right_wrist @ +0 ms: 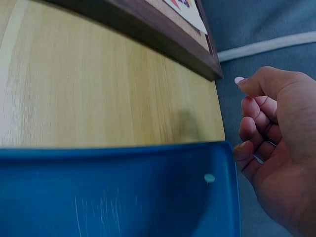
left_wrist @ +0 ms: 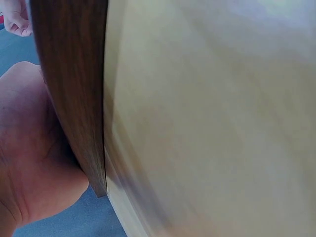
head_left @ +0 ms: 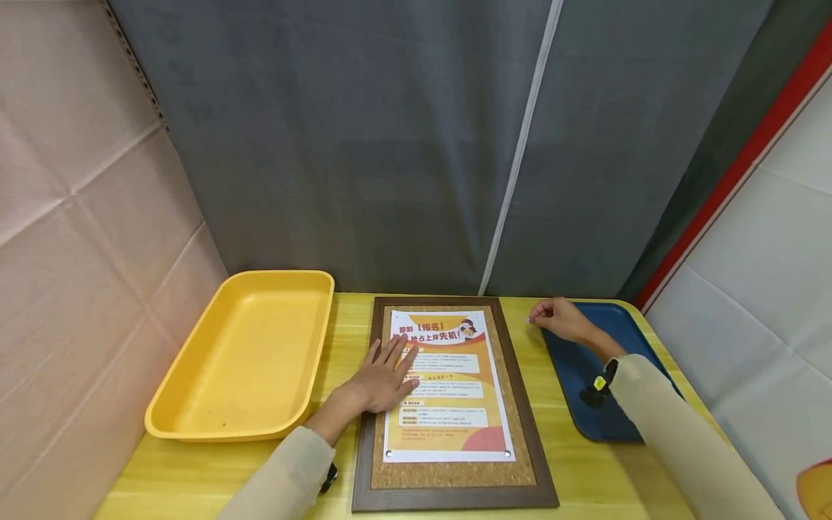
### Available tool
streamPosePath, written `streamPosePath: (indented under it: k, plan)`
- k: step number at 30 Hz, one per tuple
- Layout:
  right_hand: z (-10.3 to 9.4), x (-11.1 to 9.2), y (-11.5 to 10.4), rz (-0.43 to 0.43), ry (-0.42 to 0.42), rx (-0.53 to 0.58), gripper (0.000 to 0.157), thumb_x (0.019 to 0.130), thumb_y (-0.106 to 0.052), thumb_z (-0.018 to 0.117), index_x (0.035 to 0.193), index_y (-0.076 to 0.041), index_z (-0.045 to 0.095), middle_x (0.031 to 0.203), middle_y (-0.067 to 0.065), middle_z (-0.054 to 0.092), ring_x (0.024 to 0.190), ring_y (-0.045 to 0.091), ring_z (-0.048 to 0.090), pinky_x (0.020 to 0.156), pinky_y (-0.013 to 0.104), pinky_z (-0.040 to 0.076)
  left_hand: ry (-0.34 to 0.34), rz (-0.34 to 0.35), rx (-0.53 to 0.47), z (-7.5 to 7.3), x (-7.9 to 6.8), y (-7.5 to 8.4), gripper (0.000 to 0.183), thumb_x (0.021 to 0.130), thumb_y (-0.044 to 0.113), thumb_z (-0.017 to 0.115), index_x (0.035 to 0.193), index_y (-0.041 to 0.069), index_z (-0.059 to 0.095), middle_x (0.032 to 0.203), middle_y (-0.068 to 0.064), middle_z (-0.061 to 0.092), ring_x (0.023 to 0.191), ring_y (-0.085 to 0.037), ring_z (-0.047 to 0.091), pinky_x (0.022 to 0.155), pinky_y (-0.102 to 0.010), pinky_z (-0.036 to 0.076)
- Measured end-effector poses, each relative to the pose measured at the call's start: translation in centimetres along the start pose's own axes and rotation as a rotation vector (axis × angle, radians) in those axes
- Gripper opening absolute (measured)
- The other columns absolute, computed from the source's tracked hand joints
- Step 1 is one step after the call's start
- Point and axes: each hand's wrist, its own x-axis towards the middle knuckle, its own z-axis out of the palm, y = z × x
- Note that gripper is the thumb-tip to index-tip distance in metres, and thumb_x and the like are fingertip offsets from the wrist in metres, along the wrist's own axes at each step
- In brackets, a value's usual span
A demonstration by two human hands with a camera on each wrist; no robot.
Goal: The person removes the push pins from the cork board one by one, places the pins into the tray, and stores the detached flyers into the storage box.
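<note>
A printed orange-and-white poster (head_left: 448, 433) lies on a brown-framed cork board (head_left: 455, 477). Round tacks show at the poster's two lower corners. My left hand (head_left: 383, 375) is spread flat over the left side of the board and poster, fingers straight, wrist across the frame. In the left wrist view its palm (left_wrist: 39, 148) lies against the wooden frame (left_wrist: 74, 74). Over the far left corner of the blue tray (head_left: 578, 404), my right hand (head_left: 564, 319) pinches a small pale thumbtack (right_wrist: 239, 80) at its thumb tip; its other fingers are curled in.
A deep yellow tray (head_left: 318, 339) stands left of the board on the wooden table (head_left: 552, 462). Inside the blue tray, a small pale green spot (right_wrist: 209, 177) shows near its end. A grey curtain (head_left: 364, 144) hangs behind the table, and pale panels flank both sides.
</note>
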Motion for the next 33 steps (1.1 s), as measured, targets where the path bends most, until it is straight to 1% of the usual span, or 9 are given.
streamPosePath:
  k: [4,9,15,20,23,27,33]
  plan:
    - [-0.4,-0.4,0.7,0.039,0.015,0.001,0.016,0.103,-0.007,0.067,0.102,0.008,0.073,0.093,0.018,0.071,0.081,0.022,0.059,0.07,0.024,0.048,0.004,0.004,0.002,0.0,-0.1,0.1,0.075,0.113,0.059,0.022,0.172,0.018,0.002,0.178,-0.011,-0.012,0.164,-0.029,-0.011,0.129,-0.058,-0.009]
    - [-0.9,-1.0,1.3,0.085,0.035,-0.017,0.017,0.104,-0.009,0.067,0.102,0.007,0.073,0.093,0.016,0.069,0.08,0.024,0.057,0.067,0.028,0.046,-0.006,0.01,0.005,-0.4,-0.3,0.3,0.076,0.113,0.059,0.023,0.172,0.017,0.002,0.178,-0.013,-0.011,0.164,-0.031,-0.011,0.129,-0.058,-0.01]
    - [-1.2,-1.5,2.3,0.106,0.058,-0.049,0.018,0.104,-0.012,0.068,0.102,0.005,0.073,0.091,0.014,0.069,0.077,0.021,0.055,0.065,0.029,0.043,-0.004,0.001,0.011,-0.1,-0.1,0.1,0.075,0.113,0.06,0.022,0.172,0.019,0.001,0.178,-0.011,-0.012,0.164,-0.029,-0.012,0.129,-0.057,-0.01]
    - [-1.7,-1.9,3.2,0.126,0.078,-0.049,0.019,0.104,-0.012,0.067,0.1,0.005,0.074,0.093,0.017,0.071,0.079,0.024,0.059,0.067,0.028,0.046,-0.002,-0.003,0.008,0.1,0.1,0.0,0.075,0.113,0.06,0.021,0.172,0.019,0.001,0.178,-0.01,-0.013,0.164,-0.028,-0.012,0.129,-0.056,-0.01]
    - [-2.0,-2.0,3.7,0.132,0.074,-0.054,0.019,0.105,-0.011,0.066,0.1,0.006,0.074,0.094,0.018,0.072,0.08,0.023,0.059,0.069,0.028,0.047,0.0,0.0,0.005,0.0,0.0,0.0,0.075,0.113,0.06,0.021,0.172,0.019,0.002,0.178,-0.01,-0.013,0.164,-0.028,-0.012,0.129,-0.057,-0.01]
    - [-2.1,-2.3,4.3,0.153,0.067,-0.065,0.018,0.105,-0.011,0.066,0.1,0.004,0.075,0.095,0.014,0.072,0.082,0.021,0.059,0.071,0.028,0.047,0.001,0.004,0.003,-0.1,0.0,0.1,0.075,0.113,0.06,0.021,0.172,0.019,0.002,0.178,-0.01,-0.013,0.164,-0.028,-0.012,0.129,-0.057,-0.01]
    - [-2.3,-2.8,4.8,0.171,0.064,-0.074,0.016,0.104,-0.01,0.066,0.101,0.004,0.074,0.091,0.01,0.069,0.081,0.022,0.058,0.07,0.029,0.046,-0.001,0.004,0.002,0.1,0.1,0.0,0.075,0.113,0.06,0.02,0.172,0.018,0.001,0.178,-0.01,-0.013,0.164,-0.029,-0.012,0.129,-0.057,-0.01]
